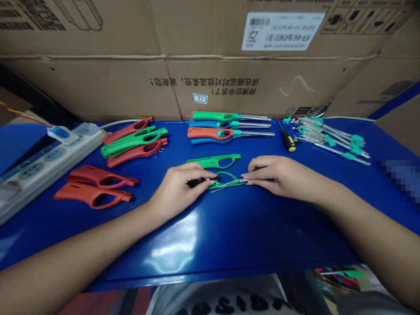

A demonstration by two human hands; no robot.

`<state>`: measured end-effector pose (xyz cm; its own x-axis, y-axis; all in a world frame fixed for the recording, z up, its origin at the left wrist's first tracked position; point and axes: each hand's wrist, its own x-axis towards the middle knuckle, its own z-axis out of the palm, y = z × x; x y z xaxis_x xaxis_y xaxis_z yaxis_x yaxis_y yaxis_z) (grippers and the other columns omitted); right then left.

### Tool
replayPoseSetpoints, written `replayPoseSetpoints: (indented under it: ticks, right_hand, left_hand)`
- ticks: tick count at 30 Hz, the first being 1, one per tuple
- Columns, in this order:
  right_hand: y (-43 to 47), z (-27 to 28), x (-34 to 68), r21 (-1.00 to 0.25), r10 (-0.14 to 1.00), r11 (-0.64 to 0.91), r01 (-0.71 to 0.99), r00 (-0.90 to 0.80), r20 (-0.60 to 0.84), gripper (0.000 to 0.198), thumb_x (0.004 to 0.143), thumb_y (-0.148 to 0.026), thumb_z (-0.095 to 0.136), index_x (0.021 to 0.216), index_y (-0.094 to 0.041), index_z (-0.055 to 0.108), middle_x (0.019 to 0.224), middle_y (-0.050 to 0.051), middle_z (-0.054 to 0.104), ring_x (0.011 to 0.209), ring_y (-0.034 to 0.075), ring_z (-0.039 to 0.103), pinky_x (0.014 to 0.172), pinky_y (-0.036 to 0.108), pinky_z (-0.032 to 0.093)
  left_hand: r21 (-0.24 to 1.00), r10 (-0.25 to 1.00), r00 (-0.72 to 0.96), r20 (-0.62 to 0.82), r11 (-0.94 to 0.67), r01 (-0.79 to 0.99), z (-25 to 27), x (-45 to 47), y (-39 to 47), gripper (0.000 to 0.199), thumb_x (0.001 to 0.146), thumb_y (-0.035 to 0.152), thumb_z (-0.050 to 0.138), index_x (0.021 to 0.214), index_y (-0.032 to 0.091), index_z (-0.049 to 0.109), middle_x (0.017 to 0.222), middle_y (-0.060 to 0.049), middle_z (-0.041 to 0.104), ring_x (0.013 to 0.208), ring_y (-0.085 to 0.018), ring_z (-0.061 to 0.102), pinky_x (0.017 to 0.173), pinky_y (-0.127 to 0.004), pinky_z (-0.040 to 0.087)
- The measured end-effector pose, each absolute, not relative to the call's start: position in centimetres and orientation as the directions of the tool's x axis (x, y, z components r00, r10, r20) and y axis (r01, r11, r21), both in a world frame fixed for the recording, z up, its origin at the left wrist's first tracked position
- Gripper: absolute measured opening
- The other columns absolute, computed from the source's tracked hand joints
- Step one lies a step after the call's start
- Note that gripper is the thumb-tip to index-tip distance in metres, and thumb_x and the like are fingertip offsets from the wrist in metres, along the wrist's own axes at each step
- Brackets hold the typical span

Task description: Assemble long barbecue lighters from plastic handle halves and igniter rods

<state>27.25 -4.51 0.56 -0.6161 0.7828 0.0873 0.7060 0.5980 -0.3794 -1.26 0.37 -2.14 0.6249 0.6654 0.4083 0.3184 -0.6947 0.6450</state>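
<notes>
My left hand point(183, 186) is closed in a pinch on a small dark lighter part with a pale end, mostly hidden by its fingers. Right beside those fingertips lies an open green lighter shell half point(226, 174), its trigger loop showing. A thin wire point(221, 189) runs across the loop. My right hand point(274, 175) pinches a silvery metal piece point(243, 180) at the shell's nozzle end. Just behind, a second green shell half point(215, 162) rests on the blue table, inner side up.
Assembled lighters point(213, 116) lie at the back. Red shells point(98, 177) and green shells point(134, 142) are at left, near a power strip point(52, 162). A screwdriver point(289, 141) and several metal tubes with teal parts point(331, 139) lie at right. A cardboard box point(114, 83) stands behind.
</notes>
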Motion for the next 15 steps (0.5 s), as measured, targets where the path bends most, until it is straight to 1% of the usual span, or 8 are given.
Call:
replayPoseSetpoints:
  ticks: [3,9,15]
  right_hand:
    - [-4.59,0.71,27.15,-0.341,0.772,0.617,0.710,-0.629,0.087,0.027,0.101,-0.027,0.051,0.107,-0.020,0.077,0.099,0.008,0.069,0.089,0.018,0.066,0.079,0.029,0.050]
    - [-4.74,1.06,27.03,-0.276,0.765,0.635,0.722,-0.638,0.091,0.029,0.101,-0.027,0.050,0.099,-0.020,0.078,0.095,0.008,0.071,0.085,0.019,0.066,0.079,0.033,0.049]
    - [-4.89,0.76,26.78,-0.157,0.738,0.674,0.722,-0.667,0.102,0.028,0.101,-0.025,0.049,0.106,-0.019,0.076,0.094,0.009,0.070,0.085,0.021,0.065,0.080,0.035,0.047]
  left_hand:
    - [0.641,0.665,0.622,0.413,-0.698,0.320,-2.21,-1.25,0.38,0.014,0.088,0.018,0.074,0.101,0.020,0.079,0.089,-0.003,0.076,0.076,-0.014,0.069,0.073,-0.025,0.055]
    - [0.642,0.669,0.617,0.414,-0.695,0.323,-2.28,-1.14,0.31,0.014,0.088,0.019,0.074,0.100,0.020,0.079,0.090,-0.004,0.077,0.079,-0.016,0.069,0.076,-0.028,0.056]
    - [0.648,0.680,0.608,0.410,-0.686,0.331,-2.28,-1.17,0.30,0.012,0.088,0.022,0.074,0.099,0.021,0.079,0.088,-0.004,0.076,0.077,-0.016,0.069,0.075,-0.029,0.056]
